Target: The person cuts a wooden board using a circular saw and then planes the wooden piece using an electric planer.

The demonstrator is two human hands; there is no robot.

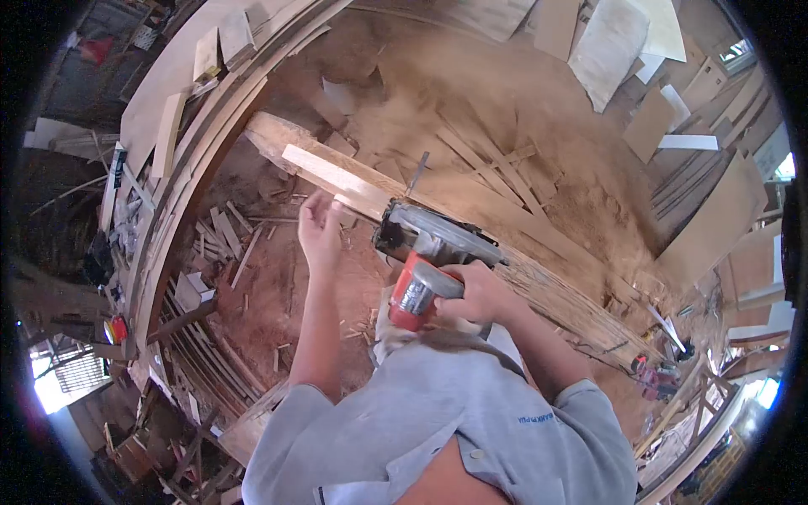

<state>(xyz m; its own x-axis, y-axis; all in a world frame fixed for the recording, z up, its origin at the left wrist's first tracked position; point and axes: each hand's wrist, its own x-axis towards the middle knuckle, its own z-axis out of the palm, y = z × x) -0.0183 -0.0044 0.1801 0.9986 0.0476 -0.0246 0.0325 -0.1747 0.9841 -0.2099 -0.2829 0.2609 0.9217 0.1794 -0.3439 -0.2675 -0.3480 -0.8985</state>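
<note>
My right hand (480,293) is wrapped around the rear handle of a circular saw (442,231) with a red and grey motor body. The saw rests across a pale wooden board (332,172), and a thin metal bar sticks out beyond its far side. The board lies on a long, rough timber beam (555,282). My left hand (320,225) is at the near edge of the board, left of the saw, with its fingers bent and the thumb side against the wood. The saw's blade and its contact with the board are hidden.
Loose sticks and offcuts (223,231) litter the dusty floor on the left. Sawdust (572,160) and long strips lie beyond the beam. A curved stack of boards (189,168) stands at left; sheet panels (715,227) lean at right. A red-bodied tool (659,379) sits near the beam's right end.
</note>
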